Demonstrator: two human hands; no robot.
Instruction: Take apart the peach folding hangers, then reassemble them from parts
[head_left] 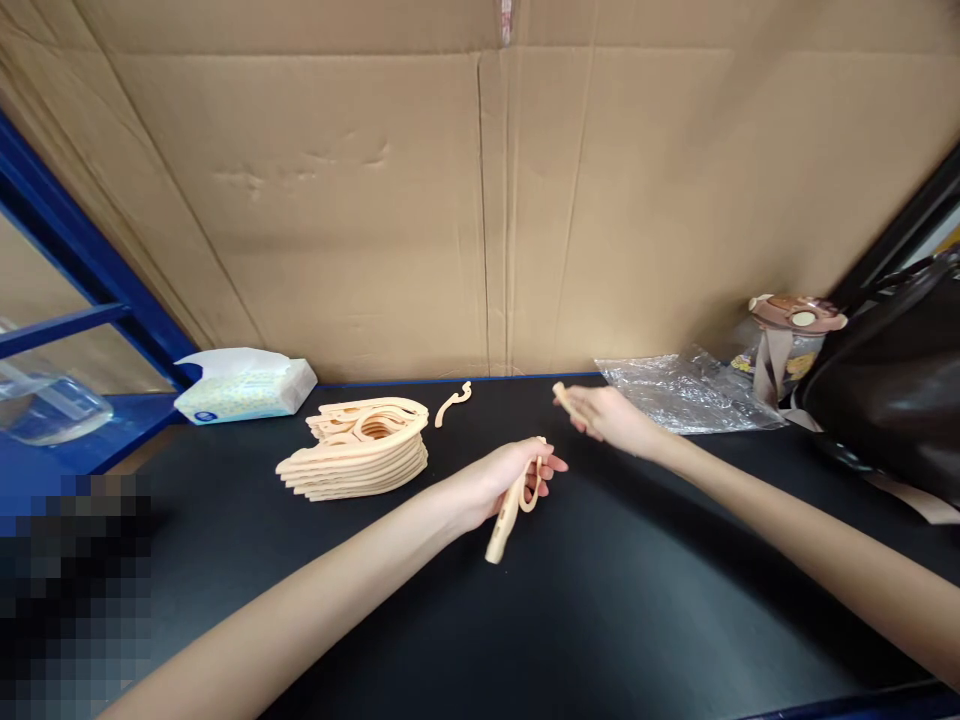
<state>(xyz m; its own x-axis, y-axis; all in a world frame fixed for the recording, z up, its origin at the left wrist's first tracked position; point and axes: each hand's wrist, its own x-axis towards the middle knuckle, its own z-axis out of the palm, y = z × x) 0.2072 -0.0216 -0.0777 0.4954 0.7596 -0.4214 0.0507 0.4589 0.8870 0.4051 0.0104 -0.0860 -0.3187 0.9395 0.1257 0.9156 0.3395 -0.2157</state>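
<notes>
My left hand (501, 480) is closed around a peach-coloured plastic hanger piece (507, 516), whose long end points down toward the black tabletop (600, 600). My right hand (609, 415) reaches forward and pinches a small peach plastic part (561, 393) near the back of the table. To the left of both hands lies a stack of several peach plastic hangers (360, 450). A loose peach hook (454, 403) rests just right of the stack, apart from both hands.
A tissue pack (244, 387) lies at the back left. Crumpled clear plastic (675, 390), a lidded cup (787, 335) and a dark bag (892, 390) crowd the back right. A cardboard wall (480, 200) closes off the rear. A blue frame (82, 300) stands at left.
</notes>
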